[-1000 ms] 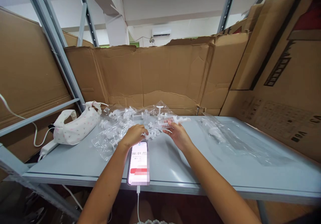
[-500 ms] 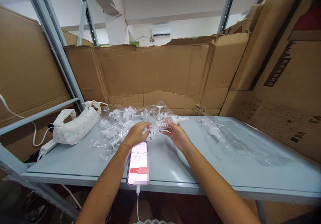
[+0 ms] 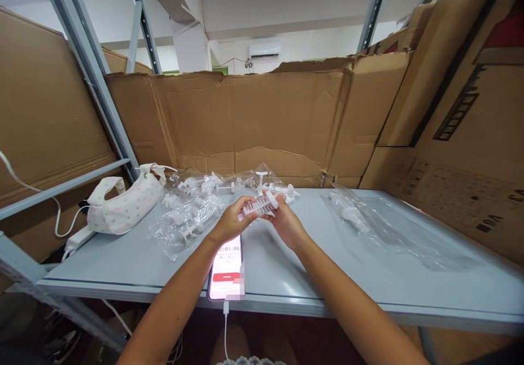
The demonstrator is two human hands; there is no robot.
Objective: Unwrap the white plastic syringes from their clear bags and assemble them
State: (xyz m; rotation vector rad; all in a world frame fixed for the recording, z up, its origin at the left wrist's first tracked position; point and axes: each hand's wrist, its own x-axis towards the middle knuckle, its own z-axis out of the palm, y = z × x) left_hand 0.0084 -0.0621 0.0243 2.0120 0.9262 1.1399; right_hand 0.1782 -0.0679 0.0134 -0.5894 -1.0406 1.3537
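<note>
A clear plastic syringe barrel (image 3: 257, 205) with printed markings is held tilted above the table, its white collar end (image 3: 271, 199) up and to the right. The fingers of my left hand (image 3: 234, 219) are closed around its lower left end. At the collar end, my right hand (image 3: 287, 222) grips it with thumb and fingers, partly hiding that end. Behind my hands lie a white plunger-like piece (image 3: 261, 176) and small white plastic parts (image 3: 290, 193). Clear bags (image 3: 186, 220) with more syringe parts spread to the left of my left hand.
A phone (image 3: 226, 272) showing a running timer lies at the front edge, with a white cable (image 3: 225, 332) plugged in. At left sits a white patterned cloth item (image 3: 123, 212) beside a power strip (image 3: 77, 242). A clear plastic bag (image 3: 380, 231) lies right. Cardboard (image 3: 245, 114) walls the back.
The barrel has swung round and shifted left, so its white collar now faces up and right. My left hand has come onto it, while my right hand has stayed on it.
</note>
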